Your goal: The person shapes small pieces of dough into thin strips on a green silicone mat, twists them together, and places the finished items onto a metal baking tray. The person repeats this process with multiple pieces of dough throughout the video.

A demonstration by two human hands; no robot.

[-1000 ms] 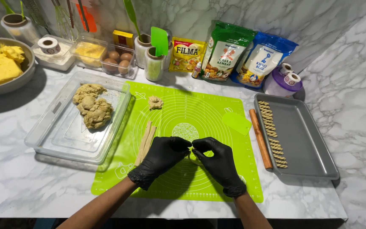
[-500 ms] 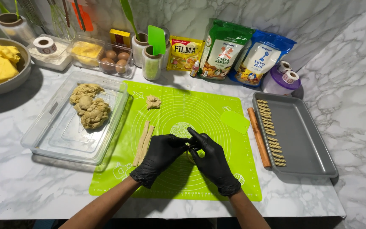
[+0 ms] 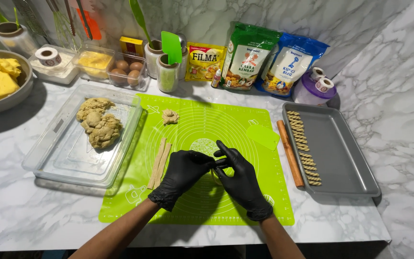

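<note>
While dough (image 3: 97, 123) fills clear tub (image 3: 49, 158).

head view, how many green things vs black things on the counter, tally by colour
green: 3, the baking mat, the scraper on it, the spatula in the jar
black: 2, the gloved left hand and right hand
total: 5

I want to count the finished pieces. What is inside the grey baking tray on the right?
The grey baking tray holds a row of small twisted dough sticks along its left side. The rest of its floor is bare. Nothing covers it, but the sticks are too small to count surely.
</note>
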